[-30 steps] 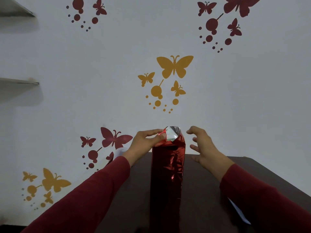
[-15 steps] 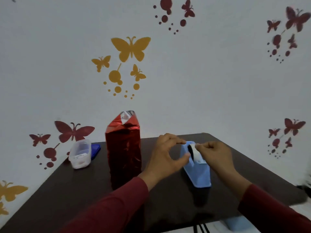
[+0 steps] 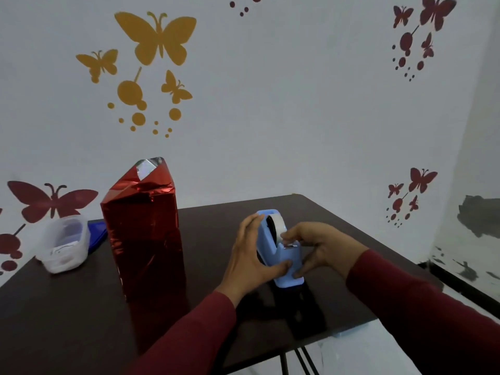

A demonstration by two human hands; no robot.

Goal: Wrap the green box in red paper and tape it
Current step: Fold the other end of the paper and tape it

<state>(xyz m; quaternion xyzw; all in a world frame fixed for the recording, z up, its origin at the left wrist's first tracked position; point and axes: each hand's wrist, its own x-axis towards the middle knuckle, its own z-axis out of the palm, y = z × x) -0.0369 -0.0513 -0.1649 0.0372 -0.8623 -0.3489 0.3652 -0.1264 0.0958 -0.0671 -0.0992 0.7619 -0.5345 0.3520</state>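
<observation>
- On the dark table [image 3: 311,212], right of centre: blue tape dispenser [image 3: 281,255], tape roll [image 3: 278,226] seated in it, cutter end facing me.
- My left hand [image 3: 251,253] wraps the dispenser's left flank, fingers up its side, thumb under its near end — curled round the body, steadying it.
- My right hand [image 3: 316,247] cups the right flank; fingertips [image 3: 288,236] sit at the tape just behind the cutter. Cannot tell whether they pinch the tape end or merely rest on it.
- Red-wrapped box [image 3: 143,234] stands upright, left of the dispenser and apart from both hands. Top flaps are gathered to a peak, silver underside showing, untaped. No green visible.
- Far left: a clear plastic tub [image 3: 63,244] with a blue lid [image 3: 97,235] beside it.
- Doing this step well, as I judge it: keep the left hand bearing down so the dispenser stays put, draw a short strip toward me, snap it down across the blade.
- Against half a second ago: my left hand was held just left of the roll, not on the body; now it clasps the dispenser. My right has dropped from the top of the roll to the cutter. Box unmoved.
</observation>
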